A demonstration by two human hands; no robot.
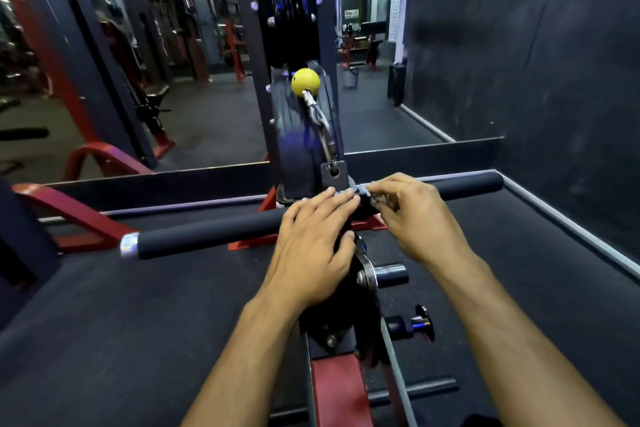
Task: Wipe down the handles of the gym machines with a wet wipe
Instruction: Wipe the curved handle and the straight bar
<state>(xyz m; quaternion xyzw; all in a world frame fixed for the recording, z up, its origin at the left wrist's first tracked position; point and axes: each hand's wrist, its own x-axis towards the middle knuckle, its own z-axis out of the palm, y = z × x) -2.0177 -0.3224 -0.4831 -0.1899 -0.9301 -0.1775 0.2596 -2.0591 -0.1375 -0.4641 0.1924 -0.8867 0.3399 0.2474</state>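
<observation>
A long bar handle with black foam padding crosses the middle of the frame from the lower left to the upper right. At its centre, the left hand lies on it with straight fingers. Just to the right, the right hand pinches a small grey wet wipe against the bar, below a yellow rubber ball on the cable.

We see two bare forearms, no sleeves, watch or bands at either wrist; our left hand and right hand wear no gloves or rings, with short, unpainted nails on the fingers.
</observation>
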